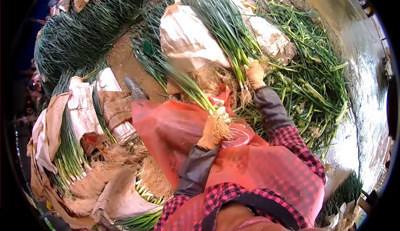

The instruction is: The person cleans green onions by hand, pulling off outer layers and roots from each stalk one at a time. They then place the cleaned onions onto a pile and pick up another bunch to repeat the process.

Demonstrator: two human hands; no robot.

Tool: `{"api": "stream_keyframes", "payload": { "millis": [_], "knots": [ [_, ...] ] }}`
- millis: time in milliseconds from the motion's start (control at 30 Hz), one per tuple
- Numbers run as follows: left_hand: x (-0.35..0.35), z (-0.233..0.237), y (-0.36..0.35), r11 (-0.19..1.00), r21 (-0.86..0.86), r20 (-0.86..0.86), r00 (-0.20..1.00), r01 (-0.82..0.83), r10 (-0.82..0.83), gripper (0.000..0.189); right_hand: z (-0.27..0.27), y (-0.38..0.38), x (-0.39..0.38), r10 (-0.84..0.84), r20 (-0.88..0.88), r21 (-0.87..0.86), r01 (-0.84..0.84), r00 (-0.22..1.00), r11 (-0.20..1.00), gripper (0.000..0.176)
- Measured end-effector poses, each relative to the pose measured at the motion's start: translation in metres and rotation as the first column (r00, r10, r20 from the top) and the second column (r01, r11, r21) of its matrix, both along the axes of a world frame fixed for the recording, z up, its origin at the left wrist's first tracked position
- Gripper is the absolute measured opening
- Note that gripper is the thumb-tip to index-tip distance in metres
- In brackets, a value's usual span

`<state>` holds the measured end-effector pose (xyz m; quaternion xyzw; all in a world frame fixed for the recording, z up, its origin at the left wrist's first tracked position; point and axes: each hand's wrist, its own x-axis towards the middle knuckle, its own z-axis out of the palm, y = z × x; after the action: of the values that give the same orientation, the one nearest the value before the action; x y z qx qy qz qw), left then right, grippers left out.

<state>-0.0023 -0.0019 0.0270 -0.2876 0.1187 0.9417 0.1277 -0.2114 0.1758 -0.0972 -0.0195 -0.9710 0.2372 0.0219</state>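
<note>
Two bunches of scallions are in our grip: our left hand (215, 127) is closed round a slim bunch (189, 87) at its hairy, straw-coloured roots, over the glossy red apron (166, 127), while our right hand (255, 74) clamps a thicker sheaf (227, 27) just above its roots — long smooth green stalks fanning away. Both hands wear tan gloves (single fingers are hard to make out). Crumpled paper sacks (187, 43) half hide the heap beyond; loose leaves (308, 85) lie tangled to the right.
</note>
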Motion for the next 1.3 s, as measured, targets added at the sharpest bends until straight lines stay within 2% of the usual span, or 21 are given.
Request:
{"api": "stream_keyframes", "payload": {
  "millis": [33,133,233,300,500,533,567,633,667,700,733,767,833,900,933,967,1033,1100,1200,1233,1300],
  "knots": [
    [0.002,-0.003,0.000,0.995,0.099,-0.158,0.987,-0.010,0.025,0.020,-0.017,-0.003,-0.016,-0.009,0.042,0.023,0.008,0.999,1.000,0.030],
    [-0.001,0.030,0.007,0.960,-0.274,0.063,0.995,-0.057,0.077,0.018,0.066,-0.018,-0.007,0.047,0.089,-0.265,-0.022,0.995,0.964,0.023],
    [-0.003,0.024,0.015,0.950,-0.311,-0.117,0.992,0.005,-0.043,0.018,0.137,-0.024,0.052,0.331,0.234,-0.822,0.004,0.914,0.569,0.019],
    [-0.008,0.035,0.031,0.893,-0.444,-0.070,0.991,0.069,-0.111,0.016,0.178,-0.033,0.080,0.525,0.282,-0.881,0.000,0.803,0.472,0.020],
    [0.005,0.005,0.020,0.950,-0.312,-0.054,0.997,0.027,-0.046,0.019,0.124,-0.058,0.100,0.390,0.409,-0.906,0.316,0.825,0.282,0.007],
    [0.005,0.005,0.018,0.963,-0.270,-0.088,0.995,0.018,-0.044,0.024,0.120,-0.060,0.105,0.351,0.305,-0.919,0.177,0.885,0.353,0.009],
    [0.002,0.002,0.017,0.963,-0.270,-0.093,0.995,0.006,-0.032,0.024,0.114,-0.060,0.110,0.388,0.056,-0.846,-0.163,0.920,0.508,0.009],
    [0.001,-0.006,0.013,0.995,-0.079,-0.089,0.994,-0.067,0.060,0.022,0.173,-0.062,0.136,0.416,0.192,-0.915,0.009,0.889,0.404,0.009],
    [0.003,-0.003,0.009,0.993,-0.092,-0.037,0.997,-0.077,0.074,0.020,0.167,-0.054,0.139,0.351,0.014,-0.937,-0.110,0.936,0.331,0.008],
    [0.004,-0.006,0.007,0.993,-0.089,-0.036,0.996,-0.081,0.078,0.020,0.200,-0.036,0.138,0.290,0.072,-0.890,-0.070,0.954,0.451,0.009],
    [0.002,-0.013,0.006,0.991,-0.082,-0.036,0.994,-0.110,0.107,0.021,0.213,-0.023,0.128,0.110,-0.079,-0.812,-0.128,0.991,0.569,0.013],
    [0.003,-0.016,0.007,0.988,-0.073,-0.028,0.990,-0.136,0.135,0.021,0.217,-0.008,0.115,-0.051,-0.184,-0.882,-0.142,0.982,0.449,0.011],
    [0.005,-0.007,0.004,0.994,0.041,-0.033,0.994,-0.103,0.104,0.020,0.190,0.020,0.094,-0.207,-0.259,-0.676,-0.024,0.943,0.737,0.036],
    [0.001,-0.001,0.004,0.999,0.012,-0.042,0.998,-0.042,0.042,0.018,0.169,0.003,0.094,0.113,-0.084,-0.624,-0.140,0.990,0.768,0.049],
    [0.002,-0.007,0.004,0.999,0.028,-0.033,0.999,-0.020,0.021,0.016,0.172,-0.013,0.106,0.308,0.216,-0.775,-0.030,0.927,0.631,0.055],
    [0.008,-0.015,0.005,0.999,0.033,-0.025,0.999,-0.022,0.023,0.016,0.175,-0.025,0.108,0.600,0.294,-0.823,-0.122,0.744,0.555,0.051],
    [0.013,-0.027,0.009,0.992,-0.122,-0.144,0.990,-0.031,0.013,0.023,0.152,-0.045,0.104,0.821,0.322,-0.894,-0.134,0.471,0.428,0.043],
    [0.017,-0.002,0.004,0.978,-0.205,-0.130,0.989,0.040,-0.068,0.024,0.144,-0.055,0.098,0.844,0.398,-0.878,-0.118,0.360,0.465,0.038],
    [0.019,0.016,0.003,0.970,-0.236,-0.028,0.998,0.056,-0.065,0.020,0.158,-0.071,0.113,0.631,0.570,-0.663,-0.160,0.526,0.731,0.022],
    [0.020,0.009,0.003,0.972,-0.227,-0.015,0.997,0.067,-0.072,0.020,0.154,-0.071,0.121,0.644,0.362,-0.592,-0.368,0.674,0.717,0.021],
    [0.018,-0.002,0.002,0.970,-0.235,-0.078,0.994,0.055,-0.076,0.017,0.146,-0.073,0.132,0.629,0.214,-0.575,-0.424,0.747,0.699,0.019]
  ]
}}
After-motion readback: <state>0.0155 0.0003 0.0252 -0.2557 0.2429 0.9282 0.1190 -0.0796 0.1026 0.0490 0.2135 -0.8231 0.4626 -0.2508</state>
